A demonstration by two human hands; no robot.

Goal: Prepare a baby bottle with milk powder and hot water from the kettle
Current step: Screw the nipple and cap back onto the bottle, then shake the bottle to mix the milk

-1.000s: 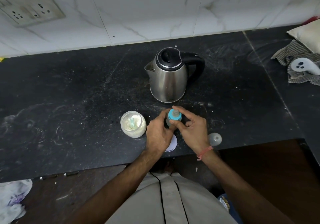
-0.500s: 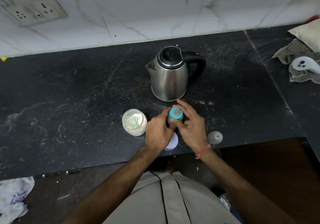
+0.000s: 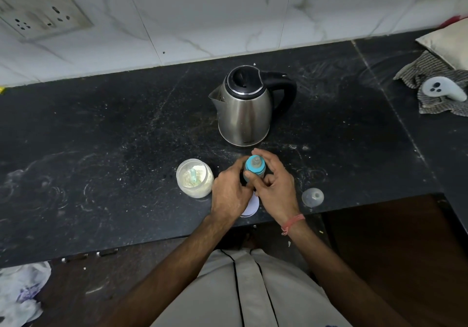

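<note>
A baby bottle stands upright on the black counter, only its blue collar and clear teat showing. My left hand wraps the bottle's body from the left. My right hand grips the blue collar from the right, thumb in front and fingers behind. A steel kettle with a black lid and handle stands just behind the bottle. To the left sits an open jar of milk powder with a pale scoop inside.
A clear dome cap lies right of my hands near the counter's front edge. A white round lid lies partly under my hands. At the far right, a white controller rests on a striped cloth.
My right hand's fingers have shifted around the blue collar, the thumb coming further to the front. The bottle and my left hand stay in place.
</note>
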